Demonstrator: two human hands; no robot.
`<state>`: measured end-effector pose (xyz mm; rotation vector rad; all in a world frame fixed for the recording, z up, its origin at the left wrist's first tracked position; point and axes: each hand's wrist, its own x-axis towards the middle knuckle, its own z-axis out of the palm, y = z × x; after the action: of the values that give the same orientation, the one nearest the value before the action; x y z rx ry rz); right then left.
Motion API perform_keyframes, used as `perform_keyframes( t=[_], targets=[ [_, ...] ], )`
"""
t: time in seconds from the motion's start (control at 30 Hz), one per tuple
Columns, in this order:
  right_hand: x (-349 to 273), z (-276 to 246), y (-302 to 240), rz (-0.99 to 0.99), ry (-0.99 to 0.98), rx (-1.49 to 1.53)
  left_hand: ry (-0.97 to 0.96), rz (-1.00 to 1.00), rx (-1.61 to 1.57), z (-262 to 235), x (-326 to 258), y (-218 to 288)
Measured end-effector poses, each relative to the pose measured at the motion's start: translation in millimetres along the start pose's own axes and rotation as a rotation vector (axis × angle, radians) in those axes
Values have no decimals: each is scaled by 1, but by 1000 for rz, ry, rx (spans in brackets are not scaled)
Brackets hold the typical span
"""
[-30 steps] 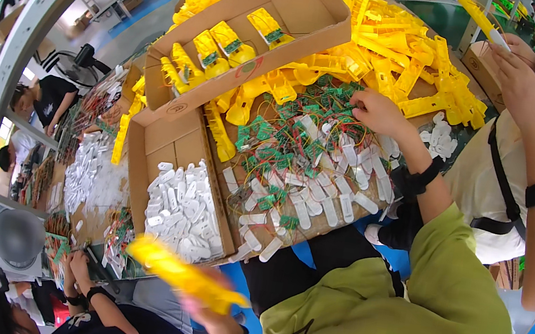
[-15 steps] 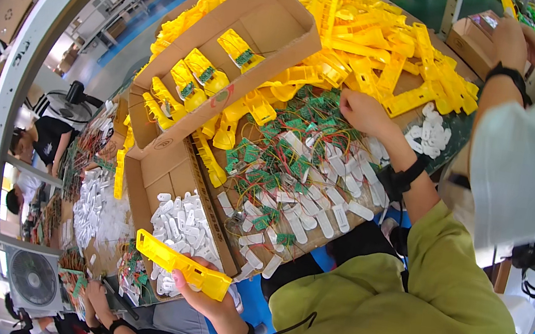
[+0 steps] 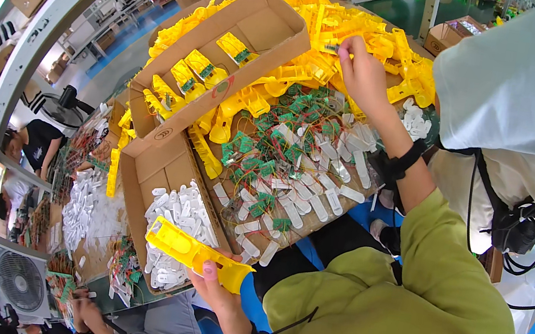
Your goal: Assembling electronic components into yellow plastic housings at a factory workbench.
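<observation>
A long yellow plastic housing (image 3: 181,245) with an open, ribbed inside rests in my left hand (image 3: 221,291), thumb over its near end. It is above a heap of white plastic pieces (image 3: 186,213) in a cardboard box. My right hand (image 3: 366,78) is raised over the far yellow pile, fingers pinched. A small dark piece (image 3: 331,48) shows beside the fingertips; what they hold is too small to make out. Below that hand spread green circuit boards (image 3: 304,107) with thin red and yellow wires, and white strip-shaped covers (image 3: 318,208).
A tilted cardboard box (image 3: 173,127) holds several yellow housings with boards fitted. Yellow housings (image 3: 396,44) are heaped along the far table. More white pieces (image 3: 415,120) lie at right. A person in a light shirt (image 3: 515,86) stands close on the right; another person's hands (image 3: 87,311) work at lower left.
My right hand has risen from the circuit boards to over the yellow pile. My left hand has tilted the yellow housing and shifted it slightly rightward. The neighbour at right has leaned in.
</observation>
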<state>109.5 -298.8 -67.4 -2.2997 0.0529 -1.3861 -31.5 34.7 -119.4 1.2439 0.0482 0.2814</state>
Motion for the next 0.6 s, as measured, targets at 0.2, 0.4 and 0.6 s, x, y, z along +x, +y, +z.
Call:
perform_keyframes(
  t=[0.2, 0.4, 0.6],
  targets=[
    [31, -10, -19, 31, 106, 23, -87, -57, 17, 3, 2, -1],
    [-26, -40, -79, 74, -146, 243, -214, -45, 69, 19, 4, -5],
    [-88, -114, -135, -250, -592, 479, -524, -44, -152, 45, 5, 0]
  ],
)
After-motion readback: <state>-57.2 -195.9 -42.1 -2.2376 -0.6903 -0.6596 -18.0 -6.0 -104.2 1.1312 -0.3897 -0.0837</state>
